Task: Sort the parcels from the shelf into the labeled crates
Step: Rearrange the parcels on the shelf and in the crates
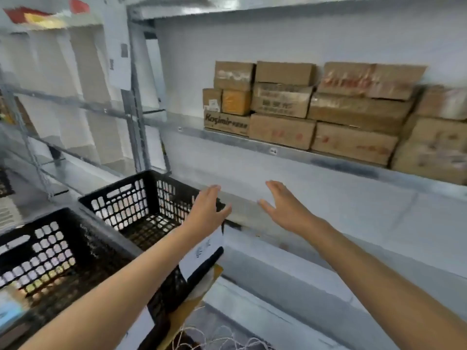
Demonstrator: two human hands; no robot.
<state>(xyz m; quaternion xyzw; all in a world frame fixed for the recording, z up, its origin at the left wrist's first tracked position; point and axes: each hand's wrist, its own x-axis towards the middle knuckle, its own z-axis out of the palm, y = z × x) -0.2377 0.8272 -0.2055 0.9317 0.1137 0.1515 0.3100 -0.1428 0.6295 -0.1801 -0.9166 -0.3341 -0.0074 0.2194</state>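
Two bare hands reach forward, and both hold nothing. The left hand [206, 210] has its fingers straight and close together with the thumb spread. It shows in front of the right rim of the farther crate [131, 198]; whether it touches that rim cannot be told. The right hand [285, 208] is also spread flat, its palm turned inward toward the left one, in front of the pale wall below the shelf [278, 150].

The parcels [316, 109] are brown cardboard boxes stacked about three layers high on the metal shelf, up and to the right of the hands and well apart from them. At the left end of the stack, a low box with dark printed lettering [226, 122] lies at the bottom, with a small orange-faced box [236, 102] on top of it.

Two black plastic crates with latticed walls stand at lower left, the nearer crate [50, 248] just beside the farther one. A white label [204, 251] hangs on the farther crate's near right corner, its writing too blurred to read. Flattened cardboard [202, 286] sticks out beneath that corner, and thin pale string [214, 337] lies tangled at the bottom edge. Another metal rack [75, 102] stands to the left, blurred.
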